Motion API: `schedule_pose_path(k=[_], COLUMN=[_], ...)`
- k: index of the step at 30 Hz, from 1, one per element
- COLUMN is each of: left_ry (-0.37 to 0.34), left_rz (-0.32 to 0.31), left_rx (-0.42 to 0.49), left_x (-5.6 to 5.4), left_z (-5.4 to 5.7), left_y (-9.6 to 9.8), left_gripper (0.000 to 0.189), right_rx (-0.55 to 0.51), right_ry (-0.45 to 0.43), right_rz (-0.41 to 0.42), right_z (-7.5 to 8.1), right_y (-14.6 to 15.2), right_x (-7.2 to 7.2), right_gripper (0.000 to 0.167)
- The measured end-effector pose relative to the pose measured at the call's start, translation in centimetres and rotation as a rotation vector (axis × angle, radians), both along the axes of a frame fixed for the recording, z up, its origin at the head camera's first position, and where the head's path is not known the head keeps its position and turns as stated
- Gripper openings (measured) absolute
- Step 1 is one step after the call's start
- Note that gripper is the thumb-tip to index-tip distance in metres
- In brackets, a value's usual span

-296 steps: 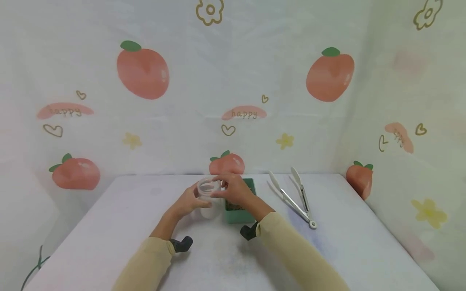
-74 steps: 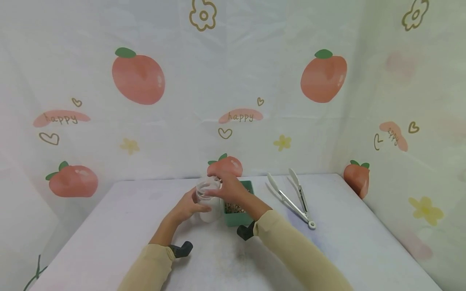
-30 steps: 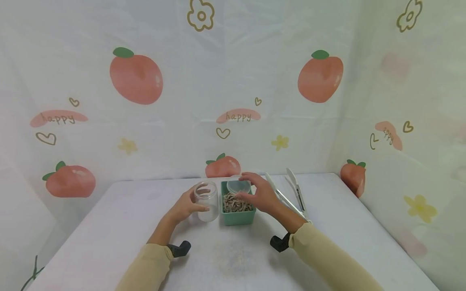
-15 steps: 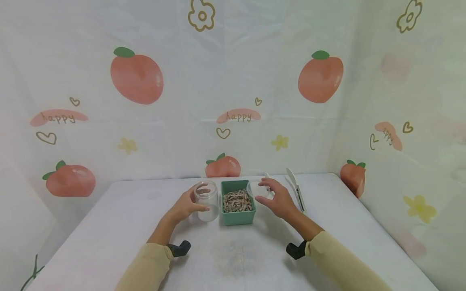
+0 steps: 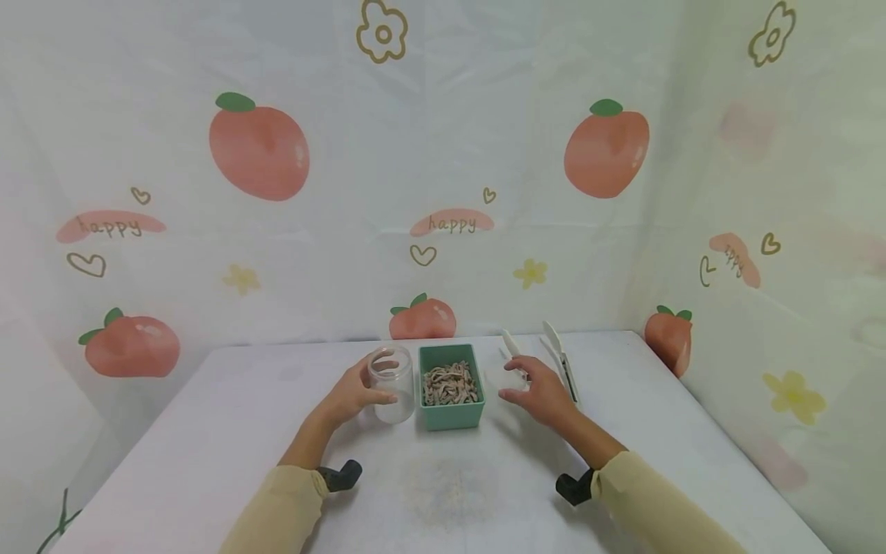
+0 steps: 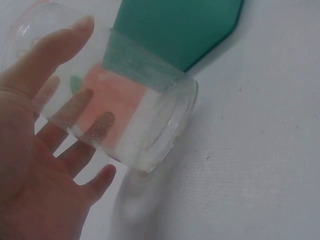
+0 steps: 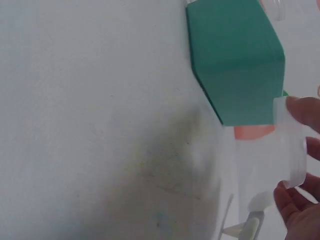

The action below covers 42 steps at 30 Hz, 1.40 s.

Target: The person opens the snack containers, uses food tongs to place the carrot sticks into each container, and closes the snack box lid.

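Observation:
My left hand [image 5: 354, 394] grips a clear, wide-mouthed plastic jar [image 5: 396, 394] from its left side, thumb in front. The jar stands upright with its mouth uncovered, and nothing shows inside. In the left wrist view, fingers show through its wall. My right hand [image 5: 543, 392] pinches a round translucent lid [image 7: 292, 150] by its edge between thumb and fingers. In the head view this lid is faint against the white cloth, just right of the green box [image 5: 453, 418]. Tangled grey-brown strips [image 5: 450, 383] lie in that box, between the two hands.
Metal tongs with white tips [image 5: 567, 375] lie spread behind the right hand, which partly covers them. A white cloth [image 5: 443, 492] with a faint stain covers the table. Peach-printed fabric [image 5: 346, 269] hangs at the back and right side.
The right hand has left the jar's mouth with the lid, passed over the green box and come down on its right, near the tongs. The left hand stays on the jar.

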State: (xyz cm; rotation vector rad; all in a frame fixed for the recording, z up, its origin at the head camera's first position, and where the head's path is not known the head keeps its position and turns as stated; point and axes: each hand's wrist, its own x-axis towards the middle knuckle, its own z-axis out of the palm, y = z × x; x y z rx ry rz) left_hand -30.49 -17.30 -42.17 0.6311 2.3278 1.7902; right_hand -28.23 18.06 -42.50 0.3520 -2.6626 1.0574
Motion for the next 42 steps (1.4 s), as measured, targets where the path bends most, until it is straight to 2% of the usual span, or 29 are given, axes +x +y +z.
schedule_pose_path(k=[6, 17, 29, 32, 39, 42], left_ry=[0.012, 0.045, 0.033, 0.024, -0.001, -0.006], left_rz=[0.006, 0.004, 0.002, 0.002, -0.011, -0.012], left_rx=[0.005, -0.001, 0.005, 0.006, 0.0, 0.008], left_x=[-1.1, -1.4, -1.5, -1.4, 0.5, 0.7], left_z=[-1.5, -1.9, -2.0, -1.7, 0.8, 0.9], left_y=[-0.3, -0.5, -0.4, -0.3, 0.1, 0.1], left_gripper=[0.08, 0.08, 0.081, 0.083, 0.081, 0.081], right_rx=[0.029, 0.124, 0.191, 0.191, 0.154, 0.116], right_ry=[-0.103, -0.208, -0.204, -0.206, -0.228, -0.206], right_rz=[-0.015, -0.02, -0.007, 0.001, -0.011, 0.008], right_z=[-0.7, -1.4, -2.2, -2.2, -1.3, -0.9], right_y=[-0.3, -0.6, 0.1, 0.2, 0.8, 1.7], right_x=[-0.2, -0.5, -0.3, -0.2, 0.5, 0.8], right_gripper=[0.04, 0.043, 0.045, 0.046, 0.051, 0.049])
